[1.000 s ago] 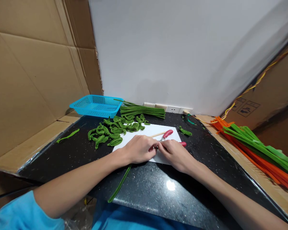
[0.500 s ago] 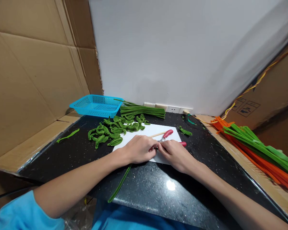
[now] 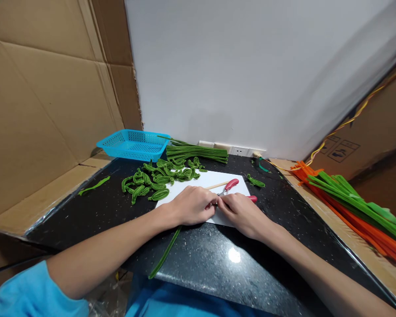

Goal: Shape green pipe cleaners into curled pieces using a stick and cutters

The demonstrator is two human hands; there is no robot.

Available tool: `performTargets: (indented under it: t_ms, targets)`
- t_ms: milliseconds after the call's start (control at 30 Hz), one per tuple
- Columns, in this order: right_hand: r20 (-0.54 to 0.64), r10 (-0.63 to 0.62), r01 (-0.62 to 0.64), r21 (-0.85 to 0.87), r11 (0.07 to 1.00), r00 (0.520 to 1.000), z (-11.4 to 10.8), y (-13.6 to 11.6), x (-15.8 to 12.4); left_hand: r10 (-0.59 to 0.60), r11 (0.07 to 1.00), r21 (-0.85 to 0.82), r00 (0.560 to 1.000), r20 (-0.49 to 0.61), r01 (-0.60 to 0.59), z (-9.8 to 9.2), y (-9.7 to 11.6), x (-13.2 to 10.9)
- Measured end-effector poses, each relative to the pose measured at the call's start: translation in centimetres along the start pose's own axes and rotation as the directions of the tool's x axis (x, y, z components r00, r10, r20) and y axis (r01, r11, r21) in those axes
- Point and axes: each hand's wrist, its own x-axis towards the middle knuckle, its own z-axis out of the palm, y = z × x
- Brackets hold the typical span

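Observation:
My left hand is closed over the white sheet, and a green pipe cleaner trails from beneath it toward the counter's front edge. Against its fingertips, my right hand is pinched shut; whatever lies between those fingers is hidden. Just beyond the hands, red-handled pliers lie on the sheet, partly covered by my right hand. Beside them rests a thin wooden stick. Left of the sheet and over its edge spreads a pile of looped green pipe-cleaner pieces.
A blue plastic basket stands at the back left, beside a bundle of straight green pipe cleaners. One looped piece lies right of the sheet. Orange stems and light green stems lie at the far right. Cardboard walls the left.
Both hands keep nearly the same pose at the same place. The whole view has shifted very slightly; no object has visibly moved on the counter.

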Motion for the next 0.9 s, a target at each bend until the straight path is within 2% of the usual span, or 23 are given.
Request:
performTargets:
  t_ms: [900]
  targets:
    - [0.024,0.004,-0.002,-0.083,0.997,1.0,-0.56,-0.53,-0.06,-0.012,0.999,0.046,0.998,0.057,0.009,-0.32,0.11,0.12]
